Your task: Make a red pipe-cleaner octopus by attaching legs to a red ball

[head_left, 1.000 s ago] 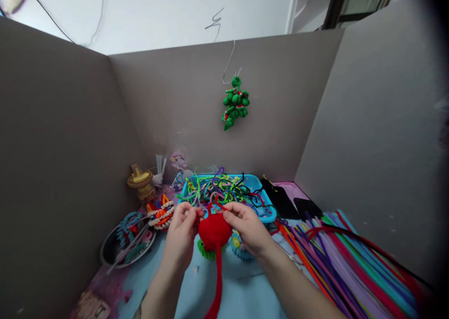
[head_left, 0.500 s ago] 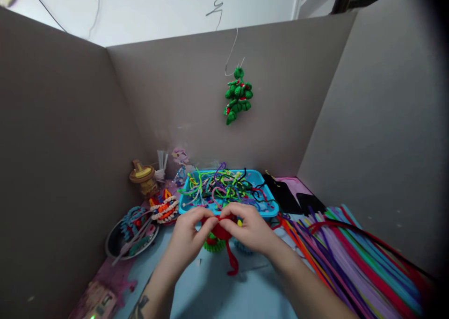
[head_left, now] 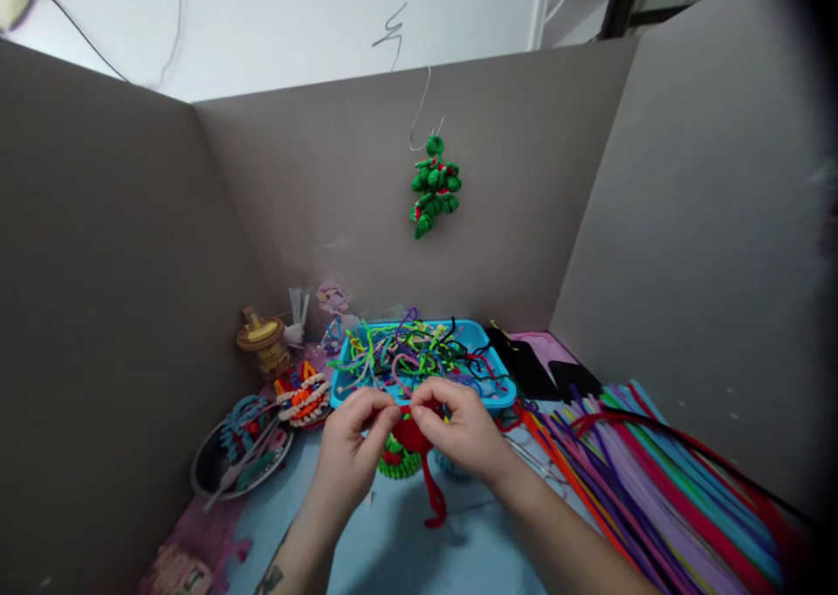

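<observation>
Thumb and forefinger of my left hand (head_left: 359, 438) are closed in a pinch on red pipe cleaner (head_left: 433, 497) work. My right hand (head_left: 456, 429) pinches the same red piece close beside them. Between the hands its upper part looks like a small red mass, partly covered by the fingers, and one bent tail hangs below. Behind it on the table sits a bright green fuzzy piece (head_left: 398, 466) with red in it. A blue fuzzy piece (head_left: 451, 464) lies behind my right hand, mostly hidden.
A blue tray (head_left: 504, 396) of tangled pipe cleaner scraps stands behind my hands. Long coloured pipe cleaners (head_left: 674, 482) lie right. At left are a metal bowl (head_left: 196, 468) and a brown lidded cup (head_left: 262, 338). A green ornament (head_left: 436, 185) hangs from wire before grey panels (head_left: 314, 167).
The camera view has shifted slightly, so the background sits lower and further left. My fingertips are a little further apart, and both hands still pinch the red pipe cleaner.
</observation>
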Demonstrator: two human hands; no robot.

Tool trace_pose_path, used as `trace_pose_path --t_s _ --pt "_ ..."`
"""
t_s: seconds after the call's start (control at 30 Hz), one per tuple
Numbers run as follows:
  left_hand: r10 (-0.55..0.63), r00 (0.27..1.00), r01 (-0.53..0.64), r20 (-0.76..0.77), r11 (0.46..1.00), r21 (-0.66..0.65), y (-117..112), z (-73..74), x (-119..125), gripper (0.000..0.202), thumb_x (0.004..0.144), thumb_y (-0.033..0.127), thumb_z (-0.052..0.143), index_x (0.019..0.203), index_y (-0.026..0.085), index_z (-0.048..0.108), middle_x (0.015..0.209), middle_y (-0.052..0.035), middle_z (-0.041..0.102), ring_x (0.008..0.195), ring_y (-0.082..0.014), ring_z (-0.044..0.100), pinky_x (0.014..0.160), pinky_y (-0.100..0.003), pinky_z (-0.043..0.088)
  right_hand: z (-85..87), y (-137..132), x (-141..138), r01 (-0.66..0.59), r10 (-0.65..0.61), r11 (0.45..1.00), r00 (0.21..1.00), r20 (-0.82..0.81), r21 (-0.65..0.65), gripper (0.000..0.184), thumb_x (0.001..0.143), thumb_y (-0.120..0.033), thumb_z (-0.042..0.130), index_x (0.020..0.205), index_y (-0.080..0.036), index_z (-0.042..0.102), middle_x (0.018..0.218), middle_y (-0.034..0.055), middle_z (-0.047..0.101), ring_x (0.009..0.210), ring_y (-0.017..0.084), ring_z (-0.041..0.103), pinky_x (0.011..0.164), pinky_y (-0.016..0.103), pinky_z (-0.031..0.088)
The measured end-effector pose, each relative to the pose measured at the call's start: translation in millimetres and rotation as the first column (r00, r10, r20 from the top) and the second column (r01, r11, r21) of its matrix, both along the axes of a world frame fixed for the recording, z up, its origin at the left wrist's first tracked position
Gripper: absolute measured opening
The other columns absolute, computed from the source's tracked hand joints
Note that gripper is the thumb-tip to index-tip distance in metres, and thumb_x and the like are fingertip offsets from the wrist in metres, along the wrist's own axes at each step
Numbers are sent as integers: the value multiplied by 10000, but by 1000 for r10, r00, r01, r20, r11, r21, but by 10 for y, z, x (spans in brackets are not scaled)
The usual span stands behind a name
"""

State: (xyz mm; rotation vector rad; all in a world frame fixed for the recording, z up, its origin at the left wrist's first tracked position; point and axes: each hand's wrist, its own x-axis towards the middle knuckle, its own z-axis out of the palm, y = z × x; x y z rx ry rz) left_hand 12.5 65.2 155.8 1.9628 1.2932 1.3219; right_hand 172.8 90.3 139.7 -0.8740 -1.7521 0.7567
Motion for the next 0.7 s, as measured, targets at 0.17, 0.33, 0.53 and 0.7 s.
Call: trace_pose_path --t_s 0.17,0.33,0.53,0.7 --pt "21 976 16 216 986 -165 44 -87 -22 216 803 338 595 669 169 593 645 -4 548 622 -135 502 584 -229 395 22 30 45 -88 78 982 994 -71 -165 100 755 -216 546 684 -175 604 659 0 601 633 133 540 606 240 413" --pt "73 766 166 639 937 -306 127 -185 -56 273 785 425 622 715 179 526 600 50 464 538 -85 425 535 -193 369 -25 101 98 -348 229 886 902 -365 -306 257 781 -411 601 871 -171 603 742 6 620 650 127 556 624 244 435" --pt "-81 978 134 190 951 -280 103 -68 -161 193 786 349 616 757 160 633 741 -25 610 717 -154 544 668 -246 419 -49 150 194 -276 203 920 943 -263 -278 190 779 -345 621 730 -167 576 632 -26 543 577 104 483 567 227 395" --pt "-64 995 52 -73 986 -158 50 -9 -137 175 827 274 543 696 178 605 688 -18 609 666 -157 544 627 -249 406 37 100 182 -136 135 990 991 -26 -45 90 778 -140 559 829 -184 618 836 28 615 815 167 564 768 303 434"
